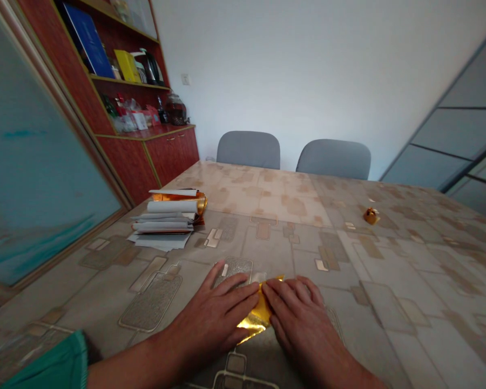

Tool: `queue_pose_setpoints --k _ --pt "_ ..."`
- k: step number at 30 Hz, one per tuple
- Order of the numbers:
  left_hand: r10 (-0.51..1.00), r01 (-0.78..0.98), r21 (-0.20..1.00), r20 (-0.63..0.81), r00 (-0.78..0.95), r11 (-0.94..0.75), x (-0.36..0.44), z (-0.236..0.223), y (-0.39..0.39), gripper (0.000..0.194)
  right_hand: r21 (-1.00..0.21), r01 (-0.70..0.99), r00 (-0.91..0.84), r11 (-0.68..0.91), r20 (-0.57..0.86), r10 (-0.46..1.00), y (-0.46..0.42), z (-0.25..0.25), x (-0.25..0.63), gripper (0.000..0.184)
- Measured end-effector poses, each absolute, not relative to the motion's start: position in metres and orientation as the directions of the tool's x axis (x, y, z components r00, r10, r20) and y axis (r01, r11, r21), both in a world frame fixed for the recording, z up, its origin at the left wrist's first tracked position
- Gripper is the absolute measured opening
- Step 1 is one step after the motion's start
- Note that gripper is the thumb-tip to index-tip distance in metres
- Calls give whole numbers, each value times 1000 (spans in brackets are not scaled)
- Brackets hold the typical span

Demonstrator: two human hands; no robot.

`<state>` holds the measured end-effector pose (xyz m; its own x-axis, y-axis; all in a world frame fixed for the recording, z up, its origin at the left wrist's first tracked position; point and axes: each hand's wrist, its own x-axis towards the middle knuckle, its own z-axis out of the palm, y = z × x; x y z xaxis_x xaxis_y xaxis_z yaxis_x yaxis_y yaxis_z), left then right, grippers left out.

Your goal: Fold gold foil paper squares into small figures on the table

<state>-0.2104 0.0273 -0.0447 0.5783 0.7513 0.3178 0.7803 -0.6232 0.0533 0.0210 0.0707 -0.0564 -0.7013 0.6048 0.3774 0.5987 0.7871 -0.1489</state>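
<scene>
A small folded piece of shiny gold foil paper lies on the patterned tablecloth between my hands. My left hand holds it from the left, index finger and thumb on the paper, the other fingers fanned out over the cloth. On the right side, my right hand has its bent fingers together and pressed on the paper's edge, with the fingertips of both hands almost meeting near its top. My palms and fingers hide parts of the paper's sides.
A stack of folded grey-white and gold foil sheets lies at the left of the table. A small crumpled-looking gold foil piece sits far right. Two grey chairs stand behind the table; a red cabinet is at the left.
</scene>
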Motion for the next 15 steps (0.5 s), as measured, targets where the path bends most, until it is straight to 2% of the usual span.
queue_pose_setpoints --k 6,11,13,15 --pt "768 787 82 304 564 -611 -211 -40 27 38 -50 649 -665 759 446 598 79 -53 29 31" --pt "779 792 80 266 568 -605 -212 -40 28 38 -74 639 -657 766 466 593 84 -38 33 24" --pt "766 783 56 262 587 -619 -214 -41 28 40 -113 572 -683 813 483 548 80 -31 32 24" --pt "754 773 35 250 607 -634 -215 -41 29 42 -164 434 -750 886 479 456 74 -28 30 25"
